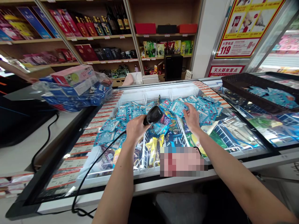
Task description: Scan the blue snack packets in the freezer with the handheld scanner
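My left hand [135, 128] is wrapped round the handle of a black barcode scanner [154, 115], its cable trailing down to the left. The scanner's head points ahead over the freezer. My right hand [192, 117] has thumb and fingers closed on the edge of a light blue packet [177, 108], right of the scanner. Many similar blue packets lie in loose piles on the freezer's glass top, a left pile [137, 110] and a right pile [205, 107]. Bagged frozen goods [154, 146] in white wire baskets show below.
A plastic-wrapped stack of boxes [77, 88] stands at the freezer's left corner. On the right, a dark tray [261, 96] holds more blue packets. A blurred-out item [182, 161] lies at the near edge. The scanner cable [93, 163] crosses the glass. Stocked shelves [100, 37] stand behind.
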Tool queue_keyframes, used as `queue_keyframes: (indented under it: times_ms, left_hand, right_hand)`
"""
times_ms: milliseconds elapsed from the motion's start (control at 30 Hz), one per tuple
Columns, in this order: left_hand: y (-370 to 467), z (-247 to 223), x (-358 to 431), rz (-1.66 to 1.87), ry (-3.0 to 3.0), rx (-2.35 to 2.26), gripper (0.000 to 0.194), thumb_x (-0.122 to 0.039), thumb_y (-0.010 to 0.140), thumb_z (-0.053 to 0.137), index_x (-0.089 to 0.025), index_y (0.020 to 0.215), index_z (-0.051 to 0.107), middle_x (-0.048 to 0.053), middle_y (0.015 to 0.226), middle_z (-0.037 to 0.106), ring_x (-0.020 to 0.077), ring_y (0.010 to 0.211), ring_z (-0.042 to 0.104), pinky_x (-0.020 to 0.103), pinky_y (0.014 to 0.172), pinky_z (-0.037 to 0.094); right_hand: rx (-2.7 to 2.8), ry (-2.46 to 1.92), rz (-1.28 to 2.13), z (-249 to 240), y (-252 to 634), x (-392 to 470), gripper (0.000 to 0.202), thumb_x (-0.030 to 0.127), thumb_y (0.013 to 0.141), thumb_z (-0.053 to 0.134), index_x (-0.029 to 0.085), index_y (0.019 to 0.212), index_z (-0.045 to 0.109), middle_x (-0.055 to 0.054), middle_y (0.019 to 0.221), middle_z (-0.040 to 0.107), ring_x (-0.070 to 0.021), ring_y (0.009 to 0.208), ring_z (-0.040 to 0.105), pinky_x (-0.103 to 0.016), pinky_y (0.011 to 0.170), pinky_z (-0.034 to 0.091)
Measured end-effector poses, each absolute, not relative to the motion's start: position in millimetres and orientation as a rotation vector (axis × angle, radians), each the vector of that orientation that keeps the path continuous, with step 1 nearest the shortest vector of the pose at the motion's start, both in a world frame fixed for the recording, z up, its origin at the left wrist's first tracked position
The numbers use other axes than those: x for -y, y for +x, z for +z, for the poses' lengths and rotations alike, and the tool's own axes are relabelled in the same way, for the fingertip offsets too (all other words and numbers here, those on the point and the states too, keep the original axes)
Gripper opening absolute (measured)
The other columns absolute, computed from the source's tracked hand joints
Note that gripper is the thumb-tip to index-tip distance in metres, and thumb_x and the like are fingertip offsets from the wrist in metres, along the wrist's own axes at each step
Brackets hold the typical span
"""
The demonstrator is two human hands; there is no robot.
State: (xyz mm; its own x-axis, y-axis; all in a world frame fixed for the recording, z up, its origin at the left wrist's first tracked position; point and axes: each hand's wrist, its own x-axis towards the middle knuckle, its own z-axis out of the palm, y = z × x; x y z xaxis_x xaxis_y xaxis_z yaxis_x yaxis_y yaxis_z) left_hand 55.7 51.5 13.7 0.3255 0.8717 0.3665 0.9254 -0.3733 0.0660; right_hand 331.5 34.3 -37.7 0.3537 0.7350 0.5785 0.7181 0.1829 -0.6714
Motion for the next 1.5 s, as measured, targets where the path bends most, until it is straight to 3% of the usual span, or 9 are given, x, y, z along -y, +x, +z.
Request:
queue_keyframes:
  times_ms: [133, 300, 367, 500, 700, 833, 1067, 1267, 1500]
  left_hand:
    - [51.6, 15.5, -52.9, -0.511, -2.383, 1.718, 0.032, -0.046, 0.076, 0.054, -0.025, 0.1, 0.062, 0.005, 0.094, 0.068, 0.0223, 0.084, 0.063, 0.026, 0.061, 0.037]
    - [49.5, 16.8, -53.8, -0.512, -2.377, 1.743, 0.034, -0.046, 0.077, 0.053, -0.025, 0.103, 0.061, 0.006, 0.096, 0.068, 0.0222, 0.085, 0.063, 0.026, 0.062, 0.037]
    - [46.9, 16.5, -55.0, -0.528, -2.362, 1.753, 0.034, -0.046, 0.077, 0.053, -0.025, 0.103, 0.061, 0.005, 0.096, 0.068, 0.0225, 0.085, 0.063, 0.026, 0.061, 0.037]
    - [38.4, 15.2, -58.7, -0.573, -2.3, 1.786, 0.034, -0.048, 0.076, 0.054, -0.025, 0.101, 0.061, 0.005, 0.096, 0.068, 0.0238, 0.086, 0.063, 0.026, 0.057, 0.034]
    - [29.4, 14.8, -60.3, -0.578, -2.242, 1.863, 0.038, -0.049, 0.077, 0.051, -0.024, 0.104, 0.06, 0.006, 0.098, 0.068, 0.0245, 0.084, 0.062, 0.027, 0.057, 0.034]
    - [27.1, 15.6, -60.7, -0.613, -2.231, 1.88, 0.038, -0.051, 0.078, 0.049, -0.023, 0.102, 0.061, 0.008, 0.096, 0.068, 0.0251, 0.084, 0.062, 0.028, 0.058, 0.035]
    - [15.1, 15.8, -64.9, -0.712, -2.111, 1.961, 0.04, -0.051, 0.078, 0.048, -0.022, 0.103, 0.06, 0.009, 0.093, 0.068, 0.026, 0.086, 0.062, 0.029, 0.061, 0.037]
    - [8.8, 15.1, -63.9, -0.732, -2.097, 1.968, 0.04, -0.051, 0.078, 0.049, -0.022, 0.103, 0.06, 0.009, 0.092, 0.068, 0.0264, 0.086, 0.062, 0.029, 0.062, 0.038]
    - [12.4, 14.7, -62.0, -0.73, -2.144, 1.949, 0.041, -0.052, 0.079, 0.047, -0.021, 0.103, 0.061, 0.008, 0.093, 0.068, 0.0244, 0.086, 0.062, 0.028, 0.062, 0.037]
  right_hand:
    - [1.245, -1.502, -0.067, -34.6, 353.1, -40.2, 0.036, 0.039, 0.088, 0.038, 0.019, 0.107, 0.061, -0.011, 0.111, 0.056, -0.0177, 0.074, 0.058, -0.037, 0.075, 0.051]
    - [1.161, -1.585, -0.108, -34.0, 374.9, -43.5, 0.044, 0.044, 0.084, 0.045, 0.014, 0.114, 0.058, -0.016, 0.12, 0.05, -0.018, 0.074, 0.057, -0.04, 0.077, 0.05]
    - [1.185, -1.673, -0.207, -33.2, 376.2, -40.6, 0.05, 0.047, 0.082, 0.049, 0.014, 0.118, 0.057, -0.018, 0.124, 0.047, -0.0243, 0.092, 0.055, -0.045, 0.086, 0.045]
    - [1.28, -1.819, -0.439, -30.1, 367.2, -31.1, 0.054, 0.053, 0.079, 0.053, 0.017, 0.119, 0.057, -0.017, 0.136, 0.039, -0.0373, 0.122, 0.031, -0.06, 0.097, 0.027]
    - [1.659, -1.741, -0.37, -34.0, 356.2, -29.6, 0.039, 0.047, 0.085, 0.047, 0.025, 0.113, 0.061, -0.01, 0.127, 0.052, -0.0326, 0.12, 0.037, -0.064, 0.101, 0.012]
    - [1.615, -1.732, -0.434, -35.2, 354.6, -30.5, 0.037, 0.044, 0.087, 0.044, 0.024, 0.114, 0.06, -0.008, 0.131, 0.051, -0.0327, 0.125, 0.033, -0.066, 0.103, 0.005]
    - [2.042, -1.471, -0.16, -24.5, 309.9, -30.5, 0.04, 0.041, 0.091, 0.038, 0.026, 0.125, 0.052, -0.004, 0.128, 0.055, -0.0236, 0.121, 0.044, -0.051, 0.107, 0.023]
    - [2.39, -1.121, 0.063, -28.1, 262.3, -48.5, 0.055, 0.047, 0.088, 0.045, 0.028, 0.139, 0.035, -0.003, 0.144, 0.037, -0.0237, 0.129, 0.037, -0.045, 0.106, 0.03]
    - [2.364, -1.198, 0.034, -29.4, 256.6, -49.7, 0.04, 0.046, 0.092, 0.037, 0.022, 0.116, 0.058, -0.006, 0.12, 0.059, -0.0212, 0.112, 0.052, -0.04, 0.097, 0.04]
